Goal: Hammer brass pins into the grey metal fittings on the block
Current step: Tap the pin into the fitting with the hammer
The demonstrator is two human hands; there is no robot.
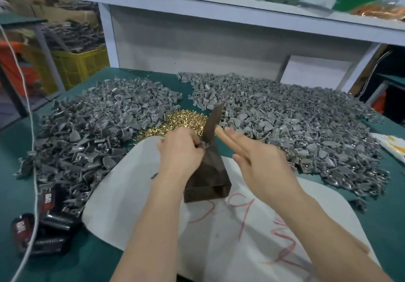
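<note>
A dark rusty metal block (208,178) stands on a white sheet (135,194) in the middle of the green table. My left hand (179,152) is closed on a small grey fitting (202,146) at the block's far top edge. My right hand (260,165) holds the wooden handle of a hammer (213,123), whose dark metal head points up and away, right above the fitting. A heap of brass pins (182,120) lies just behind the hands. Whether a pin sits in the fitting is hidden by my fingers.
Large heaps of grey fittings lie at the left (92,132) and at the right (295,126). Black and red packets (39,227) lie at the near left, crossed by a white cord (32,150). A white shelf (219,1) stands behind; a yellow crate (79,64) sits far left.
</note>
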